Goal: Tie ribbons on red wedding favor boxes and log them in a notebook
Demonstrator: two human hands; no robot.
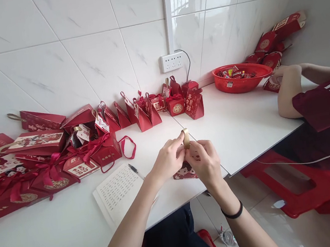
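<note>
Over the table's front edge, both my hands meet at a gold ribbon loop [186, 139] standing up from a red printed gift box [185, 172]. My left hand [169, 156] is closed, with thumb and fingertips on the loop's left side. My right hand [205, 161] pinches at the foot of the loop, and a black band circles that wrist. Most of the box is hidden behind my fingers. To the left lies an open notebook [121, 194] with handwriting, a black pen [133, 168] across its top corner.
Finished-looking red gift boxes [46, 143] crowd the left, with more boxes [176, 105] along the wall. A red plastic basin [240, 83] of wrapped sweets stands back right. A co-worker's arm [289, 91] rests beyond it. Red stools [301, 186] stand below the table.
</note>
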